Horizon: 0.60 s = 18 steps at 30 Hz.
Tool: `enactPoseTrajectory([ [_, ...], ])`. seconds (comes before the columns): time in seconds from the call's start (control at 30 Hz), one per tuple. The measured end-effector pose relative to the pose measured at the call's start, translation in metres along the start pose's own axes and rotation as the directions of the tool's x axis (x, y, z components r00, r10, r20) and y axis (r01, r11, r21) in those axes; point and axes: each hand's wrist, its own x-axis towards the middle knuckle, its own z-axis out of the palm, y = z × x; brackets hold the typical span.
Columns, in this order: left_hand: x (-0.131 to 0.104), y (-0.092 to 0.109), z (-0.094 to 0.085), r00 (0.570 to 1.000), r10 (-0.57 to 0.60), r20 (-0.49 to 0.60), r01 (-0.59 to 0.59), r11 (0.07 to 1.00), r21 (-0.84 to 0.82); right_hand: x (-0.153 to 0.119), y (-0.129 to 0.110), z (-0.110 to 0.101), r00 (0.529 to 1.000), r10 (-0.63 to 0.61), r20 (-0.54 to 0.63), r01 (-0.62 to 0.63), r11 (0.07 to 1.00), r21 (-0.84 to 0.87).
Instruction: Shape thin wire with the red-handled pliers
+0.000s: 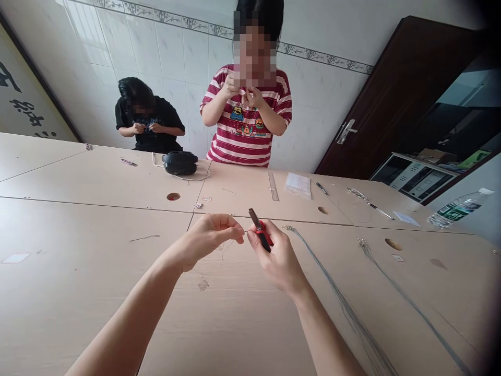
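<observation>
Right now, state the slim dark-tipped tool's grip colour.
The tool's grip is red and black; see head view.

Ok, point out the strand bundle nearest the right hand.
The left bundle of the two, its far end close beside the right hand; the other bundle lies farther right.

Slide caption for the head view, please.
Left hand pinches a thin strand; right hand holds a red and black tool beside long bluish cords.
</observation>
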Motion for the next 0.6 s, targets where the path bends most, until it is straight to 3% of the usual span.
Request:
enactPoseTrajectory([
  [0.6,0.0013,-0.0008,0.0004,0.998,0.023,0.063,-0.017,0.995,-0.096,-0.0014,0.0005,0.0001,0.998,-0.059,0.009,0.059,0.998,-0.026],
])
